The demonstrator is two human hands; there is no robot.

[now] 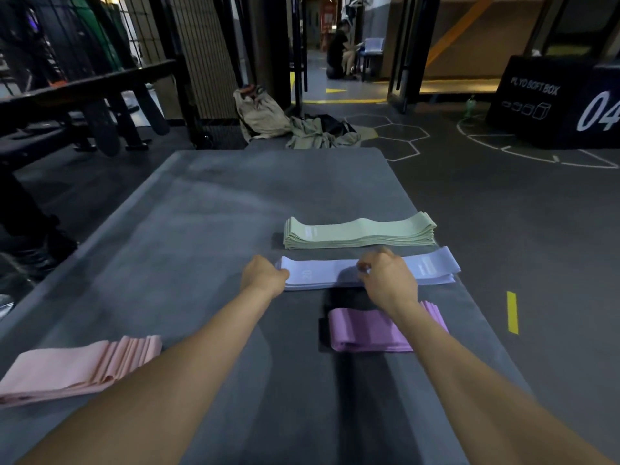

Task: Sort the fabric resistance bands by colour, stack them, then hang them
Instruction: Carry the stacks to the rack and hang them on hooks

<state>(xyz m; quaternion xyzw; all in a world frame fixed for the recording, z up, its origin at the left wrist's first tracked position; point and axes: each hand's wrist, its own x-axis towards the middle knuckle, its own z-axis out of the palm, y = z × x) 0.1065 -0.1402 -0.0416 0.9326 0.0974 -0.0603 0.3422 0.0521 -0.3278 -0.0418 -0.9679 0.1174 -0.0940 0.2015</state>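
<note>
- On the grey padded table, in the head view, four stacks of flat fabric resistance bands lie sorted by colour.
- The stack of pale green bands lies farthest from the person, right of the table's middle, with its layered edges showing along the near side.
- Just beside it on the near side lies the stack of light lavender-blue bands, its top band bearing faint white print.
- The left hand grips the left end of the lavender-blue stack, fingers curled round the edge.
- The right hand rests on the middle of the same stack, its fingers curled and pinching the top layers.
- Nearer still, partly under the right forearm, lies the stack of purple bands, apart from the lavender-blue stack.
- The stack of pale pink bands lies well apart from the others at the table's near left edge, its layers fanned out at the right end.
- Beyond the table, a beige bag and crumpled clothing lie on the dark floor.
- At the far right stands a black foam box with white lettering and numerals.
- A person sits in the doorway far behind.
</note>
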